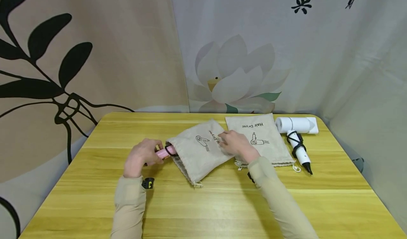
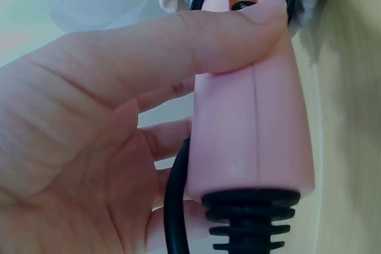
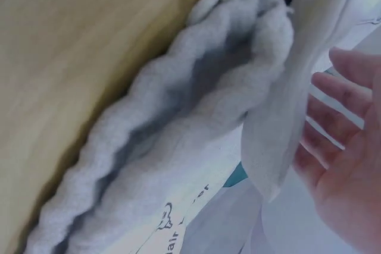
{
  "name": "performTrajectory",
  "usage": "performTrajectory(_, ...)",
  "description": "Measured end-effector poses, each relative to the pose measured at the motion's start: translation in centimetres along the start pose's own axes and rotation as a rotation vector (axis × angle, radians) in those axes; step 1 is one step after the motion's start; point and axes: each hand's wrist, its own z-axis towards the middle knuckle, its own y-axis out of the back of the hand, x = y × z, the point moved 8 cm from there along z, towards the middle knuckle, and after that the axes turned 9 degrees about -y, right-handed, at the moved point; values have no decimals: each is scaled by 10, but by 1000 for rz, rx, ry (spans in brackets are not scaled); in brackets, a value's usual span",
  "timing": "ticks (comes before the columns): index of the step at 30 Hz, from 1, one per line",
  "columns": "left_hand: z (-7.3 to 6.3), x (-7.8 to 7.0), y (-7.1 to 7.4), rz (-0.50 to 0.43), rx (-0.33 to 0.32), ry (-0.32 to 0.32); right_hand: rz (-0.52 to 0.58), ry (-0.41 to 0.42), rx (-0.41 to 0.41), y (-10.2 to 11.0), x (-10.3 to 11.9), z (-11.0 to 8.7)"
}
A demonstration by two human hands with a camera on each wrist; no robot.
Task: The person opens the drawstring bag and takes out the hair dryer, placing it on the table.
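My left hand (image 1: 144, 154) grips the handle of a pink hair dryer (image 2: 256, 129), thumb across it just below an orange switch. Black cord loops round the handle and runs down beside it. The dryer's front part is hidden inside a beige drawstring bag (image 1: 203, 157), which lies turned at an angle with its mouth toward that hand. Fingers of my right hand (image 1: 236, 143) lie against the closed end of this bag, over its printed lettering. In the right wrist view those fingers are extended alongside the cloth (image 3: 280, 129).
To the right lies a second beige bag (image 1: 276, 150) printed Hair Dryer, its gathered mouth facing the near side. Beside it sits a white hair dryer (image 1: 297, 125), black cord wound round its handle. Behind the wooden table (image 1: 222, 210) hangs a printed curtain (image 1: 143, 55).
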Motion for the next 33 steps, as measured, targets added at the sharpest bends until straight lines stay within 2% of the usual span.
performTrajectory(8,7,-4,-4,28,-27,9,-33,19,-31,1,-4,0)
performTrajectory(14,11,-3,-8,49,-34,12,-43,0,22,-6,-6,-2)
performTrajectory(17,12,-2,-10,42,-31,14,-56,-1,29,-10,-5,-2)
performTrajectory(29,11,1,-9,29,-11,8,-92,18,-28,-16,-1,0)
performTrajectory(33,10,3,-8,27,-9,2,-94,4,-20,-14,-2,-3)
